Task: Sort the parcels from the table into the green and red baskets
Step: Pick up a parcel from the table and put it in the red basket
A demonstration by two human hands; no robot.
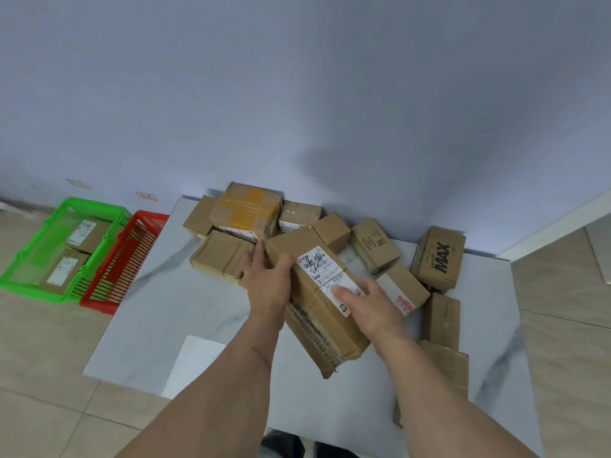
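Observation:
A long cardboard parcel [322, 312] with a white shipping label lies tilted at the middle of the white marble table [185, 312]. My left hand [269, 280] grips its far left edge, thumb over the top. My right hand [370, 304] holds its right side, thumb across the label. Several more cardboard parcels [244, 209] are piled along the table's back and right, one printed MAX [441, 257]. On the floor to the left stand the green basket [36, 256], holding two labelled parcels, and the red basket [109, 289] beside the table.
A blue-grey wall [297, 94] rises directly behind the table. Tiled floor [39, 375] surrounds it. A flattened piece of cardboard [449, 361] lies at the table's right front. Two small red-edged labels [146, 196] are stuck low on the wall above the baskets.

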